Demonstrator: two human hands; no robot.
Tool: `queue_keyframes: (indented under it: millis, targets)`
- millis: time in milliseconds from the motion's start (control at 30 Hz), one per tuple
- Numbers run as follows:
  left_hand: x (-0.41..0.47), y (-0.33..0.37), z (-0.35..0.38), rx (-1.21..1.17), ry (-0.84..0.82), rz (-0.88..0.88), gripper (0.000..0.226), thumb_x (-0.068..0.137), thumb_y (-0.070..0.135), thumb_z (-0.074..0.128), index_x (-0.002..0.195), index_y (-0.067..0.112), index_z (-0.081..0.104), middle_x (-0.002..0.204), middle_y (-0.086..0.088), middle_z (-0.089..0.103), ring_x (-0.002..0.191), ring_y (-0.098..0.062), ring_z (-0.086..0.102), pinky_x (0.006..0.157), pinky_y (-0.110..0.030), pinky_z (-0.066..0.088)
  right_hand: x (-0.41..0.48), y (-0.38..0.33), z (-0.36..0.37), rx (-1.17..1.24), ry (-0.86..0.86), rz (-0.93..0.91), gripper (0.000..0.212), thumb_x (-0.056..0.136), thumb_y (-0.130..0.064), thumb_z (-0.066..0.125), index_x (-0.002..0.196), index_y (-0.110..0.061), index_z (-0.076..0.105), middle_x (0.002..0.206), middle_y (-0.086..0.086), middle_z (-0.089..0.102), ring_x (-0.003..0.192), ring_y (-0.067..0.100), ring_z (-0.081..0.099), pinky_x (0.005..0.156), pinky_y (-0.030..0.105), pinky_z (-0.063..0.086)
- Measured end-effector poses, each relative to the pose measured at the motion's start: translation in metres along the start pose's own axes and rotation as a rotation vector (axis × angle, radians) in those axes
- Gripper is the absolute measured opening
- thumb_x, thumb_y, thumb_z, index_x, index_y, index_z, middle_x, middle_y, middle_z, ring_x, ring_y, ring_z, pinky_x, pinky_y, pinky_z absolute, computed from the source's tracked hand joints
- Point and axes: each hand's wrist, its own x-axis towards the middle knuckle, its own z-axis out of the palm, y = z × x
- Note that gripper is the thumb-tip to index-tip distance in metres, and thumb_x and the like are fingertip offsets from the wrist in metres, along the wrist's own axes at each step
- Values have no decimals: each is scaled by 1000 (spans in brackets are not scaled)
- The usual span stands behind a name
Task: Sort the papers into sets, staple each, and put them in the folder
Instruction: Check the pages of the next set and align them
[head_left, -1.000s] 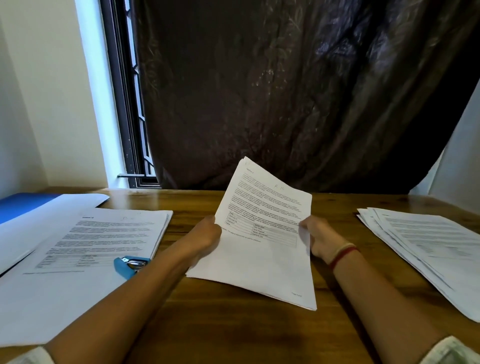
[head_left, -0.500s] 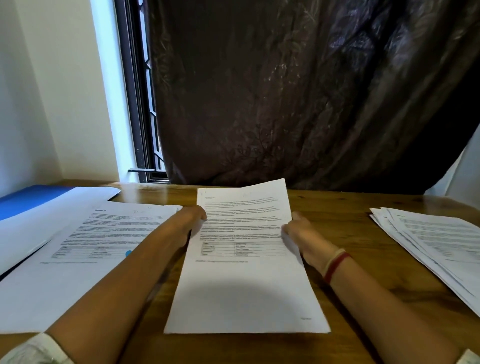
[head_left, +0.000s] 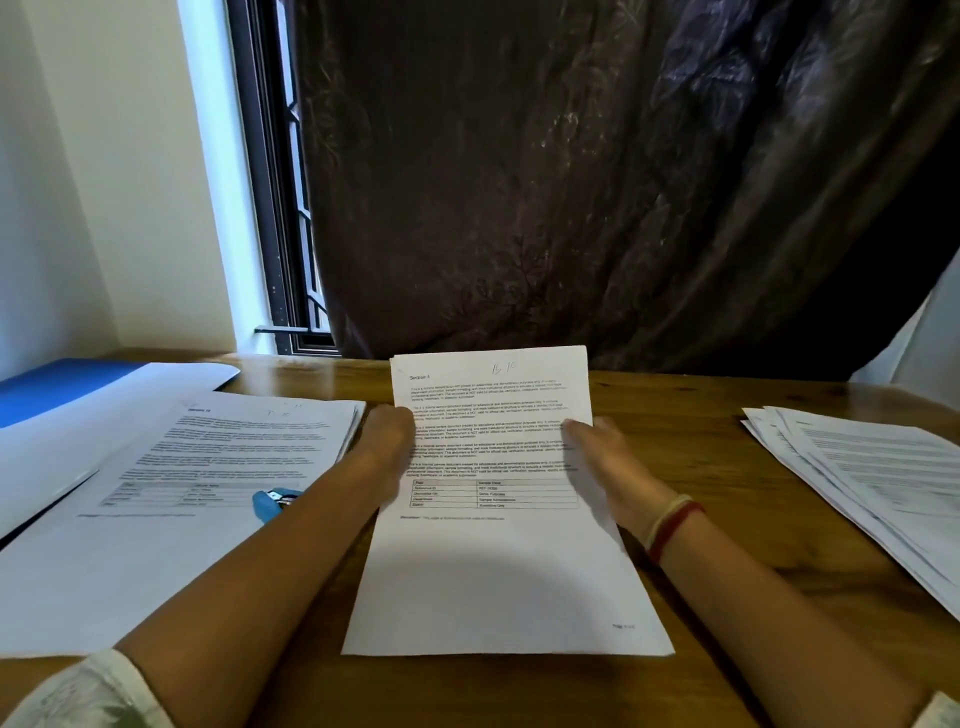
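A set of printed papers (head_left: 498, 561) stands in the middle of the wooden table, its lower edge on the wood and its top tilted away from me. My left hand (head_left: 387, 447) grips its left edge and my right hand (head_left: 605, 457) grips its right edge. To the left lies another stack of printed papers (head_left: 228, 457) on an open white folder (head_left: 93, 571). A blue stapler (head_left: 272, 503) rests on that folder, partly hidden behind my left forearm. A fanned pile of loose papers (head_left: 872, 478) lies at the right.
A blue folder (head_left: 57, 384) lies at the far left under a white sheet. A dark curtain (head_left: 597, 182) hangs behind the table, with a window frame (head_left: 270, 208) to its left. Bare wood shows between the held set and the right pile.
The held set has swung from tilted and raised to squared up, with its bottom edge down on the table. Both hands have kept hold of its sides.
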Motion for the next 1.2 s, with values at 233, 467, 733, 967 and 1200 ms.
queue_keyframes:
  millis: [233, 467, 733, 967, 1200]
  targets:
    - [2, -10, 5, 57, -18, 85, 21, 100, 28, 46, 115, 21, 58, 95, 0, 73, 86, -24, 71, 75, -41, 59, 1, 4, -1, -85, -16, 9, 25, 105, -10, 32, 91, -18, 52, 87, -5, 60, 73, 9, 57, 47, 17, 49]
    - [7, -11, 3, 98, 19, 97, 13, 98, 25, 49, 104, 21, 61, 92, 1, 72, 84, -24, 71, 82, -46, 57, 8, -1, -4, -150, 17, 69, 21, 104, -14, 37, 90, -17, 52, 91, -2, 58, 74, 10, 55, 58, 23, 44]
    - [5, -13, 10, 204, -100, 112, 15, 100, 15, 46, 109, 12, 57, 97, -5, 71, 83, -23, 70, 74, -38, 59, 21, -1, -21, -854, 372, -356, 56, 98, -29, 52, 149, -19, 29, 153, 9, 31, 137, 31, 36, 105, 41, 39]
    - [-13, -25, 35, 341, -292, 148, 21, 99, 11, 45, 115, 9, 59, 107, -8, 69, 92, -26, 69, 85, -43, 56, 39, 4, -6, -1109, 89, -451, 46, 103, -39, 31, 144, -19, 37, 146, 6, 45, 137, 27, 37, 118, 50, 11]
    - [-16, -27, 37, 313, -274, 167, 18, 101, 9, 41, 108, 12, 57, 104, -8, 69, 90, -26, 69, 78, -38, 56, 55, 5, 12, -1036, -86, -429, 25, 104, -35, 33, 98, -21, 53, 91, -1, 58, 86, 18, 55, 73, 32, 41]
